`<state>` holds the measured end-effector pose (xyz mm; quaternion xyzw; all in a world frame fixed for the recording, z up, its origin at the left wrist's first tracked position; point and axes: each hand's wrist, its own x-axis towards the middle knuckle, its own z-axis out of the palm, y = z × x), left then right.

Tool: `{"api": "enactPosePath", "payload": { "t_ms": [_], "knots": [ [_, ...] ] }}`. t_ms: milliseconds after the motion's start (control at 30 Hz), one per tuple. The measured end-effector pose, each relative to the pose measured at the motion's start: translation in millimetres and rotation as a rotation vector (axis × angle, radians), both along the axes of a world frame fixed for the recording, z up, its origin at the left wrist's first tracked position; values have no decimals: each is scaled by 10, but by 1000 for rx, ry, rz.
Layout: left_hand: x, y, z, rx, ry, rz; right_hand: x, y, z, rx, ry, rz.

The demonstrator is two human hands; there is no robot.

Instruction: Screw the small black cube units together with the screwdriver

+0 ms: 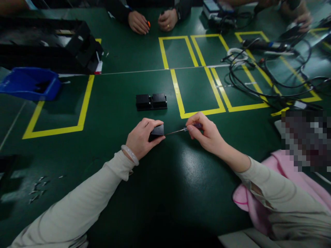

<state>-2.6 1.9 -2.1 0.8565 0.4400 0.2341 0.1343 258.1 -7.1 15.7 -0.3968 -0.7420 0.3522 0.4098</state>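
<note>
Likely screwdriving: our left hand (141, 138) clamps a black block (158, 130), our right hand (207, 133) a screwdriver (185, 129); turning calls for alignment.

A small black block (158, 131), boxy and partly covered, sits between the left hand's (142, 137) fingers and thumb. A screwdriver (185, 129), purplish-handled with a thin metal shaft, slants slightly in the right hand (204, 132), tip at the block's right edge.
</note>
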Motion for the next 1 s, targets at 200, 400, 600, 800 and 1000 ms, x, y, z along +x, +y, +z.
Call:
{"api": "enactPosePath", "payload": {
  "t_ms": [200, 400, 600, 800, 1000],
  "knots": [
    [-6, 2, 0, -5, 7, -5, 1, -7, 6, -15, -3, -4],
    [-7, 6, -11, 8, 0, -9, -6, 7, 1, -9, 6, -13],
    [0, 12, -6, -1, -24, -35, -7, 2, -25, -41, 30, -10],
    [12, 5, -2, -18, -47, -58, 1, -13, -2, 13, 19, -18],
    [23, -7, -11, -25, -49, -69, 6, -10, -10, -15, 34, -30]
  ]
}}
